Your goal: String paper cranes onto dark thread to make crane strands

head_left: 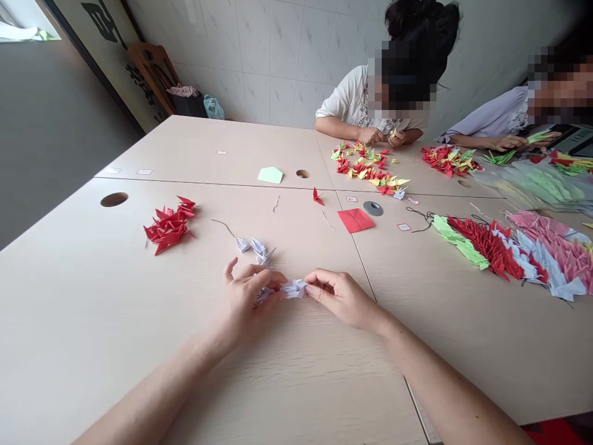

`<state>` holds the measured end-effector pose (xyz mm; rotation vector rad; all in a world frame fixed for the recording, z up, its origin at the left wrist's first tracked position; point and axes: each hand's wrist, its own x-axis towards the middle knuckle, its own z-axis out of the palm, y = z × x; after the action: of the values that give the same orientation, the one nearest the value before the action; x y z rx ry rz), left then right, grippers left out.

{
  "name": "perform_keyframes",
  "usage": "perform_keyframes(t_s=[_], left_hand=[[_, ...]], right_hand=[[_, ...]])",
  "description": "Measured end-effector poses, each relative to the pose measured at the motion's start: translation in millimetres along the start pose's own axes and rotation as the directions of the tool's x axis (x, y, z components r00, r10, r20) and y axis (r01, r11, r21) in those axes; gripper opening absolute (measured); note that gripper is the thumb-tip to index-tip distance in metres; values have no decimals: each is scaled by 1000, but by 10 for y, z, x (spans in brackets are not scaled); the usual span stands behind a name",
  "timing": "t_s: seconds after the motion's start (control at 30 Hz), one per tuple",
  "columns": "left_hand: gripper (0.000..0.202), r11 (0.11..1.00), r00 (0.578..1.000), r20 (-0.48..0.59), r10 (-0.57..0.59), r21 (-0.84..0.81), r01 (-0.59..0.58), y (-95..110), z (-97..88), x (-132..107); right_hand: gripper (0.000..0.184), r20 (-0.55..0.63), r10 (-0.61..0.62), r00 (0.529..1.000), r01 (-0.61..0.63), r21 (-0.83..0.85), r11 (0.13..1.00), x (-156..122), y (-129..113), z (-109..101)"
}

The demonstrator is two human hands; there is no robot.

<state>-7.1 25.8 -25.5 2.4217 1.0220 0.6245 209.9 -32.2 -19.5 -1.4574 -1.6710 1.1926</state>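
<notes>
Bare forearms (148, 389) reach in, left grip (245, 303) and right grip (340, 300) clenched!
Pinched right between them, a white folded-paper crane (283, 289) sits over the pale wood-grain surface (319, 383).

Nothing is legible: the small red-edged tags (404, 227) beyond the fingers (319, 285) are too tiny, and the dark brush characters (104, 21) far past them too unclear.

Folks, we've got one left hand (245, 303), one right hand (343, 300), one white paper-crane bundle (282, 289) between them, two white origami cranes (252, 247), one red origami crane (317, 196), one flat red paper square (355, 220), one pale green paper pentagon (270, 175), and two seated co-workers (352, 102)!
</notes>
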Motion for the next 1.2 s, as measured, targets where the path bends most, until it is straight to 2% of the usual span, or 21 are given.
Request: perform_keyframes(t_s=[0.13, 0.27, 0.4, 0.57, 0.7, 0.9, 1.07, 1.2], left_hand=[[12, 1000, 1000, 19, -11, -5, 11, 4, 2, 7], [14, 999, 1000, 21, 15, 37, -16, 10, 4, 8], [14, 997, 999, 15, 44, 64, -45, 13, 15, 1], [16, 993, 997, -18, 77, 94, -75, -7, 58, -2], [14, 990, 995, -33, 93, 108, -89, -16, 87, 3], [8, 997, 999, 21, 42, 63, -44, -13, 66, 6], [8, 999, 999, 12, -31, -21, 31, -14, 22, 6], [13, 997, 998, 16, -66, -36, 67, -8, 16, 5]], right_hand=[[16, -5, 21, 1000, -21, 45, 999, 1, -5, -1], [13, 1, 31, 1000, -31, -4, 1000, 0, 16, 8], [9, -19, -15, 1000, 13, -129, 992, -10, 56, 30], [10, -38, -154, 987, 131, -347, 929, -13, 58, 42], [12, -21, -175, 984, 152, -401, 903, -7, 36, 34], [11, -28, -165, 986, 145, -353, 924, 1, 49, 25], [12, -12, -50, 999, 47, -175, 983, 8, 68, -12], [14, 13, -26, 1000, 28, -151, 988, 8, 63, -43]])
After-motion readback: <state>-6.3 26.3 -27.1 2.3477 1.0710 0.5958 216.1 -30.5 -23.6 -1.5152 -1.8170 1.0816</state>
